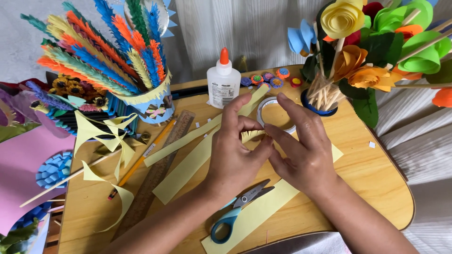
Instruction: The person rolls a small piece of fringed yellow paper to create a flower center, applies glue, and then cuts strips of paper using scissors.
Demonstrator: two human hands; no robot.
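Fringed strip [252,135]: small pale yellow paper piece w/ a cut comb edge, sits right between your two hands, above mid-table.
Left hand [234,157]: your thumb + forefinger pinch the strip's left end; other fingers curl loosely.
Right hand [301,153]: fingers stretched out fairly flat, tips touching the strip's right side (can't tell if it's actually gripped).
Tape roll [275,114]: white ring just behind your fingertips, partly hidden by the right hand.
Glue bottle [223,82]: white squeeze bottle, orange cone cap, upright, label w/ dark print facing you; behind-left of your hands.
Scissors [240,209]: blue handles, lying under your left wrist on a long yellow strip [254,214].
Ruler [157,171]: brown, diagonal, left of your hands, beside a pencil [141,160].
Feather pot [155,106]: blue cup w/ yellow zigzag band, far left.
Table [376,183]: wood, rounded edge.
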